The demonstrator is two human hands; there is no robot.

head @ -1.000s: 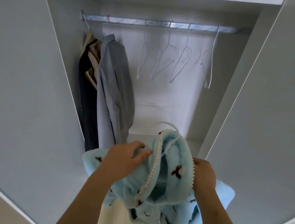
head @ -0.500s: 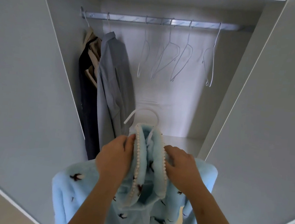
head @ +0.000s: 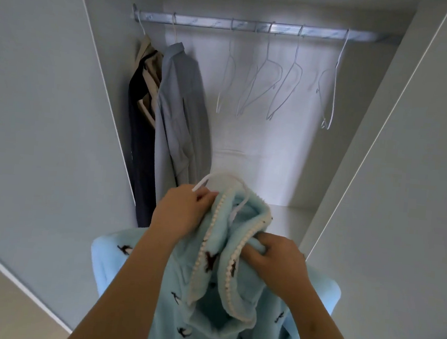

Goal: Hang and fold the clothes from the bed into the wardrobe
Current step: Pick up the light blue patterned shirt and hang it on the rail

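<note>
A fluffy light-blue garment (head: 212, 314) with small dark figures and white bobble trim hangs on a white hanger (head: 217, 181) in front of the open wardrobe. My left hand (head: 183, 209) grips the left side of its collar, right by the hanger hook. My right hand (head: 276, 260) pinches the right collar edge lower down. The hanger hook sticks up above the collar, well below the metal rail (head: 256, 26).
On the rail's left hang a dark and beige garment (head: 141, 102) and a grey shirt (head: 181, 111). Several bare white hangers (head: 267, 89) hang to their right. The open wardrobe doors (head: 31, 125) flank me, and a white shelf (head: 290, 224) lies below.
The garment has spread onto the hanger, its shoulders now wide. The hanger hook came up above the collar. My right hand dropped lower on the collar edge.
</note>
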